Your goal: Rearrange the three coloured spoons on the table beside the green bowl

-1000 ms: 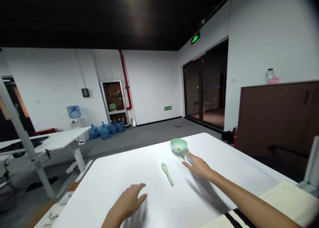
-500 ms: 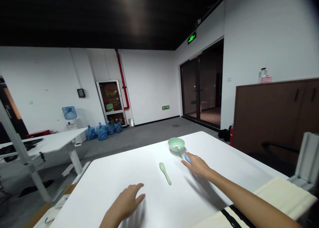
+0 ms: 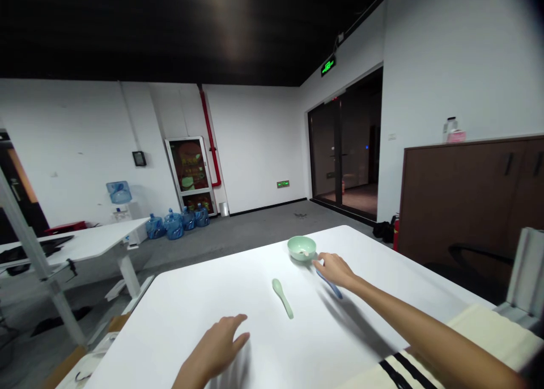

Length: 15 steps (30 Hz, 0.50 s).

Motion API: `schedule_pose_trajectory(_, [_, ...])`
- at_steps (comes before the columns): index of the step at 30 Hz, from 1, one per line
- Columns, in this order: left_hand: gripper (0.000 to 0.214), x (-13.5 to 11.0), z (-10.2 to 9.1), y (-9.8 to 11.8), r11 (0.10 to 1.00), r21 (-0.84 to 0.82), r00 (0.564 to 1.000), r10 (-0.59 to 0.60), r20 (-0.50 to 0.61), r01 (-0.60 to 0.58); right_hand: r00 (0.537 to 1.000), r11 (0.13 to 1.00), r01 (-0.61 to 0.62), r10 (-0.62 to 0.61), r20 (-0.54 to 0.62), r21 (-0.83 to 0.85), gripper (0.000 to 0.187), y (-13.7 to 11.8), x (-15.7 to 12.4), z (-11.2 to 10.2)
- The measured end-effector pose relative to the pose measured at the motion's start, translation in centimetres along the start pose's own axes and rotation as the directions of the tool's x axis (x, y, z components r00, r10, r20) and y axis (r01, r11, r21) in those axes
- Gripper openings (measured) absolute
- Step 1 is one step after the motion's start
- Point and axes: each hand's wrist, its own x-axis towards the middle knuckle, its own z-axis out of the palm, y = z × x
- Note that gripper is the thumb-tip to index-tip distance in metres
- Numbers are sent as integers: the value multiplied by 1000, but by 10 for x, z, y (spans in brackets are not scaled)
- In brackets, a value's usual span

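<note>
A light green bowl (image 3: 301, 249) stands near the far edge of the white table, with a small pale item inside that I cannot make out. My right hand (image 3: 335, 270) is beside the bowl's right side, fingers bent and somewhat apart; whether they touch it is unclear. Beneath that hand lies a blue spoon (image 3: 334, 288), partly covered by it. A light green spoon (image 3: 283, 298) rests on the table to the left, its handle towards me. Lower left, my left hand (image 3: 219, 341) hovers open and holds nothing, nearest to the green spoon.
The white table (image 3: 178, 309) has a rounded far corner. A cream cloth with black stripes (image 3: 471, 338) lies at the lower right, under my right forearm. Beyond are a brown cabinet (image 3: 459, 202) on the right and several blue water jugs (image 3: 173, 224) on the floor.
My right hand has shifted slightly forward to the bowl's side, and more of the blue spoon shows beneath it. The left hand, bowl and green spoon look nearly unchanged.
</note>
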Motion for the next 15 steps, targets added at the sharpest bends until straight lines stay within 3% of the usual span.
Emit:
schedule_pose_trajectory(7, [56, 2, 1, -2, 1000, 5, 1000, -11, -2, 11, 994, 993, -100, 102, 38, -69, 40, -10, 78, 2])
schedule_pose_trajectory(15, [56, 4, 3, -7, 999, -3, 999, -44, -16, 44, 977, 978, -191, 198, 76, -88, 44, -7, 128, 47])
